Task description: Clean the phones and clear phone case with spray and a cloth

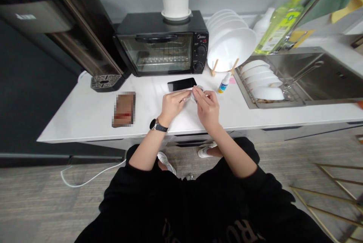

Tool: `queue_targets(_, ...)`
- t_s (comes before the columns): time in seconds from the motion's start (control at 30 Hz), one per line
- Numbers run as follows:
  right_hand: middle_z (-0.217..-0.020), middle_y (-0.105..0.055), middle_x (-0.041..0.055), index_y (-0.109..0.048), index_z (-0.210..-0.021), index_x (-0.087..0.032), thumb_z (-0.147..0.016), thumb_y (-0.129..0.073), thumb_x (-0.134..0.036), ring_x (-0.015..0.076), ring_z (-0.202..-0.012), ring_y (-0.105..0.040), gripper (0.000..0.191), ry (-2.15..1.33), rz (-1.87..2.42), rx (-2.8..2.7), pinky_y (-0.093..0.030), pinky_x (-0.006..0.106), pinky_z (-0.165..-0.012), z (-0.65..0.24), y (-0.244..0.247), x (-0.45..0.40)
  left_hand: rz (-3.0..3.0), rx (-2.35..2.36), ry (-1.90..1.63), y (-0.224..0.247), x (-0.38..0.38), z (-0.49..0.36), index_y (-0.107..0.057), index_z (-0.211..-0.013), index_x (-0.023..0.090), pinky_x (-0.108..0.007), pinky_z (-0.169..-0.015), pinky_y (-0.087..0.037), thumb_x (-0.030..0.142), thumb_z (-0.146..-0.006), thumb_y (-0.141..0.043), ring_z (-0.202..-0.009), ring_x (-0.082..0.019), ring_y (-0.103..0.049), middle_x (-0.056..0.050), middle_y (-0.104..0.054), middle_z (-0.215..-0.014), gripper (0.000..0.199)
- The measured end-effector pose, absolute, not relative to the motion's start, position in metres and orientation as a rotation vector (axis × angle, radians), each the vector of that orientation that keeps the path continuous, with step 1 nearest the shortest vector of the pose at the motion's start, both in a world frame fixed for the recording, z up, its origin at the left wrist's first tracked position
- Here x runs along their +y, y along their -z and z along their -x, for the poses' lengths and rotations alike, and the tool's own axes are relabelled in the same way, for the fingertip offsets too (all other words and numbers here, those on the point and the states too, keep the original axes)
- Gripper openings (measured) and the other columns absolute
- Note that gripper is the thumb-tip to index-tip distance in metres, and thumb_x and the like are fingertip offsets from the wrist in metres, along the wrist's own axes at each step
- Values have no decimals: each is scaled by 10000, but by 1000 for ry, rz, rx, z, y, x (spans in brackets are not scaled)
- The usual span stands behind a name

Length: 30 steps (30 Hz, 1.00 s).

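The person's right hand (207, 107) was grasping a small crumpled white cloth (197, 93) with its fingers, above the middle of the white counter (70, 125). The left hand (173, 107), which wore a black wristwatch (159, 126), was just beside the cloth with its fingers bent toward it, but I could not tell if it was gripping the cloth too. The cloth was just in front of a black smartphone (181, 84), which was lying flat on the counter. To the right of the phone stood a small white bottle with a blue label (224, 83). Behind them, at upper middle, was a black toaster oven (163, 44). White bowls (268, 93) stood in a rack inside the steel sink (309, 72) at the right. A blurred brown object (124, 109) lay on the counter, left of the hands.
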State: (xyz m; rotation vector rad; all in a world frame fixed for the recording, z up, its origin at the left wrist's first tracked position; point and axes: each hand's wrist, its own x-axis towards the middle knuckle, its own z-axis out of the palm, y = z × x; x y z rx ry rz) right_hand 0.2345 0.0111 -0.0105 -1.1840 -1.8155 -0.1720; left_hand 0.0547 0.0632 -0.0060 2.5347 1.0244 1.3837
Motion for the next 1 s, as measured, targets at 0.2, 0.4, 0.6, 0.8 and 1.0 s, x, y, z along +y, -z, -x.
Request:
queue_targets(0.2,-1496,-690,40,-590,-1539,-303,-1098,-382,-133,269,-1119,-646,517,178,1212,-1785,-598,495,-944,-238,10,15,-2489,1034,-1380,6,64,-53,-819,-1129,218,-331,-986,-633,218,-1029,-578,-1094,-214,-799,-63,-830,-1175,261)
queue_targets(0.4,-1502,-687,23,-562,-1562,-256,-1067,-453,-60,240,-1050,-644,544,325,1075,-1882,-607,409,-880,-211,9,0,-2597,1062,-1435,8,65,-51,-732,-779,177,-264,-688,-567,165,-1002,-497,-717,-179,-742,-61,-750,-727,323)
queue_targets(0.6,-1470,-710,18,-634,-1495,-262,-1057,-480,-52,233,-1046,-649,510,307,1085,-1836,-604,399,-867,-219,8,3,-2698,1087,-1352,3,61,-53,-755,-851,169,-286,-730,-555,110,-971,-518,-776,-190,-745,-76,-784,-819,272)
queue_targets(0.8,-1301,-799,78,-763,-1316,-232,-1029,-522,-138,238,-1037,-701,387,13,1175,-1623,-590,441,-968,-252,2,6,-2694,1240,-1199,-16,38,-60,-763,-1259,247,-331,-815,-595,264,-996,-675,-951,-233,-787,-68,-836,-1086,278)
queue_targets(1.0,-865,-819,52,-842,-1063,-143,-906,-629,-330,219,-801,-719,324,-666,1315,-1363,-585,360,-815,-277,22,15,-2221,1327,-1258,14,7,-38,-804,-1011,242,-301,-798,-621,331,-969,-742,-866,-210,-807,-25,-850,-981,116)
